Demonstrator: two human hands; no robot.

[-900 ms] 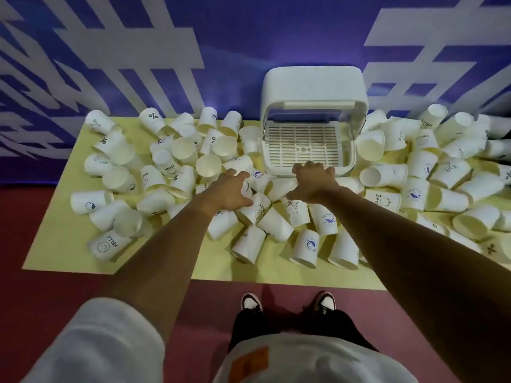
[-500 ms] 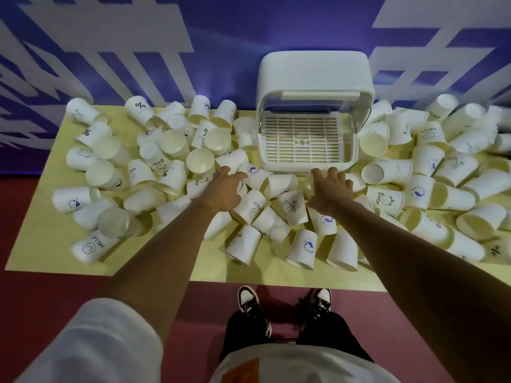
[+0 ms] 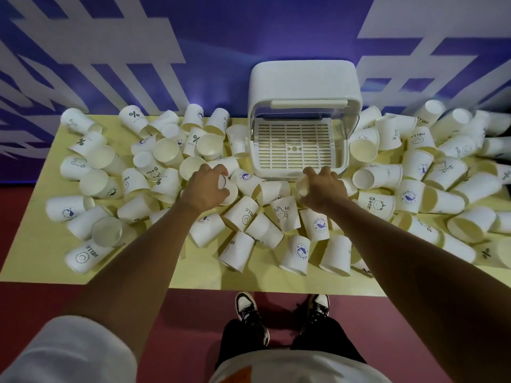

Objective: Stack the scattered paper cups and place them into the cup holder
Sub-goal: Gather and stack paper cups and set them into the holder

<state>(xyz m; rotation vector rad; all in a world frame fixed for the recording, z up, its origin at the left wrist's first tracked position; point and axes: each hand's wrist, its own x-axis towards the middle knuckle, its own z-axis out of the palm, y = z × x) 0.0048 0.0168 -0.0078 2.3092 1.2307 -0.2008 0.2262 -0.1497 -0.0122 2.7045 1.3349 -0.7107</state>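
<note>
Left hand [image 3: 206, 189] curled round a paper cup [image 3: 230, 189], right hand [image 3: 323, 189] gripping a second cup [image 3: 302, 186] just before the open cup holder [image 3: 304, 87], scattered cups [image 3: 240, 214] lying across the yellow desk [image 3: 33, 244].

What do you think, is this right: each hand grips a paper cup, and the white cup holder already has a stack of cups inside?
One part is wrong. In the head view the cup holder has no cups inside; only its bare slatted tray shows. The rest holds: the left hand grips a paper cup and the right hand grips a second cup.
</note>
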